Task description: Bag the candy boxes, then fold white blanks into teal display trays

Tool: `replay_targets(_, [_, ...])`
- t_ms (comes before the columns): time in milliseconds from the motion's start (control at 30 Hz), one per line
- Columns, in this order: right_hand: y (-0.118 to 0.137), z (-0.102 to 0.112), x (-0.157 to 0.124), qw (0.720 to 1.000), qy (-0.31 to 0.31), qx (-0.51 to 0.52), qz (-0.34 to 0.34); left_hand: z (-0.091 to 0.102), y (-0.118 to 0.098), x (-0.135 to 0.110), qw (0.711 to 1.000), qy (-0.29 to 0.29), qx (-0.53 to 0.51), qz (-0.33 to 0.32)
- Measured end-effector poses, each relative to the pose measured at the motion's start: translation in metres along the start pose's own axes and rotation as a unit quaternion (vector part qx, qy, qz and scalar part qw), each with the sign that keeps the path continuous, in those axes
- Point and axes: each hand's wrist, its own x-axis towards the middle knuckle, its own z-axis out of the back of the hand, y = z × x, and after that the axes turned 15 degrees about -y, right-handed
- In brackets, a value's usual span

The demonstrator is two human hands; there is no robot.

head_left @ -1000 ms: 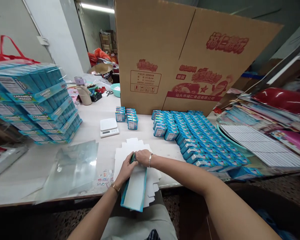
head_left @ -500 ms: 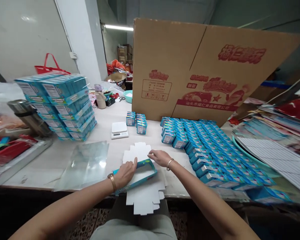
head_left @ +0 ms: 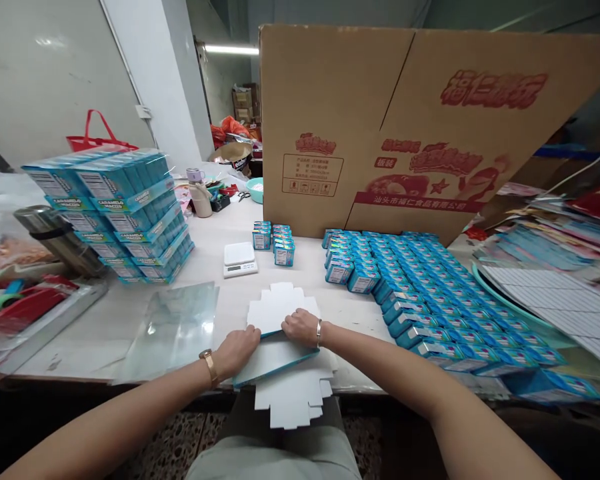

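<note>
A shallow blue cardboard tray (head_left: 275,359) with a pale inside lies tilted at the table's front edge. My left hand (head_left: 239,350) pinches its far left rim between curled fingers. On the far right corner of the same tray, my right hand (head_left: 301,327) is closed in the same way. Beneath the tray are flat white die-cut cardboard blanks (head_left: 290,402), whose near end hangs over the edge toward my lap. The upper part of the blanks shows beyond both hands. My palms and fingers hide the tray's ends.
Rows of small blue boxes (head_left: 415,293) fill the right side. A white scale (head_left: 240,259) stands beyond the blanks, near a few more boxes (head_left: 283,252). Clear plastic sheets (head_left: 180,327) lie left, before stacked wrapped packs (head_left: 130,213) and a steel thermos (head_left: 55,237). A large carton (head_left: 380,133) stands behind.
My right hand has come left and down onto the tray's far rim. My left hand has shifted from lying over the tray to gripping its edge. The far wall now sits lower between them.
</note>
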Motion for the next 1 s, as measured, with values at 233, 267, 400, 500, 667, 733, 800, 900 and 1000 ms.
replay_targets(233, [-0.022, 0.023, -0.006, 0.992, 0.021, 0.042, -0.121, 0.025, -0.002, 0.006, 0.986, -0.123, -0.113, 0.020])
replay_targets(267, [-0.038, 0.035, -0.017, 0.985, 0.016, 0.042, -0.166, 0.036, 0.001, 0.007, 0.966, -0.197, -0.161, 0.037])
replay_targets(400, [-0.111, 0.103, -0.093, 0.891, -0.059, -0.083, -0.442, 0.061, 0.019, 0.007, 0.829, -0.404, -0.345, 0.173])
replay_targets(500, [-0.133, 0.133, -0.131, 0.790, -0.211, -0.230, -0.528, 0.031, 0.031, 0.006, 0.778, -0.368, -0.414, 0.297])
replay_targets(667, [-0.075, 0.067, -0.092, 0.864, -0.222, -0.024, -0.452, -0.053, 0.024, 0.013, 0.831, -0.286, -0.300, 0.371])
replay_targets(733, [-0.043, 0.021, -0.062, 0.860, -0.120, 0.050, -0.493, -0.073, 0.015, 0.018, 0.860, -0.271, -0.246, 0.355])
replay_targets(800, [-0.019, -0.016, -0.038, 0.826, -0.059, 0.079, -0.555, -0.084, 0.005, 0.020, 0.882, -0.265, -0.201, 0.334])
replay_targets(900, [-0.001, -0.040, -0.020, 0.792, -0.096, 0.086, -0.596, -0.092, -0.004, 0.020, 0.893, -0.269, -0.165, 0.319])
replay_targets(1000, [0.001, -0.034, -0.018, 0.793, -0.208, 0.093, -0.565, -0.087, -0.006, 0.019, 0.888, -0.296, -0.167, 0.310])
